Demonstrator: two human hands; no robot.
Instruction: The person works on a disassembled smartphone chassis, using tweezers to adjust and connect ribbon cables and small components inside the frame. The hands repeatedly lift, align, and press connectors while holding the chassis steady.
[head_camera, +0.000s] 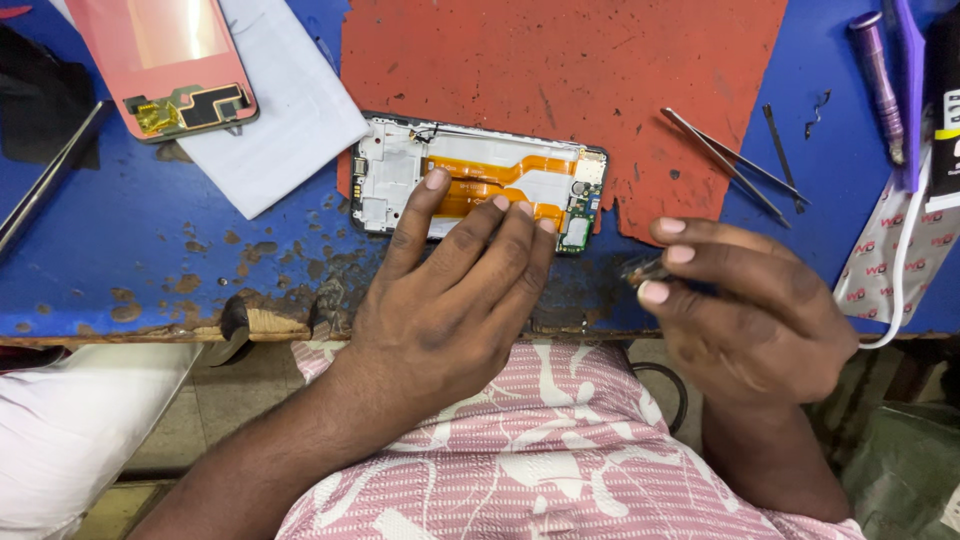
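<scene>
Left hand (450, 290): fingers spread flat, pressing down on the opened phone (480, 185), fingertips on its orange flex cables (500, 170).
Right hand (745, 300): fingers pressed together, pinching a small dark tool (640, 270) whose tip points left toward the phone's lower right corner.
Phone: lies back-open, lengthwise, half on the red mat (560, 80) and half on the blue surface (150, 240), close to the surface's near edge.
Risk, cables: the fingertips bear straight on the thin orange ribbons; a slide or hard press could likely crease or tear them.
Risk, slip: the tool tip sits just beside the small green board (577, 232); a jab could scratch it or nick a connector.
Risk, fall: the phone is near the chipped front edge (280, 322); a pull toward the body could tip it into the lap.
Risk, stray parts: the tweezers (725, 160) and a thin pick (780, 140) lie near the right hand; a sweep of the wrist could knock them.
Open room: bare red mat behind the phone; bare blue surface to the left of the left hand.
Crowded: far left holds a pink-backed screen panel (165, 60) on white paper (290, 110); far right holds a purple tool (878, 85) and a white cable (900, 280).
</scene>
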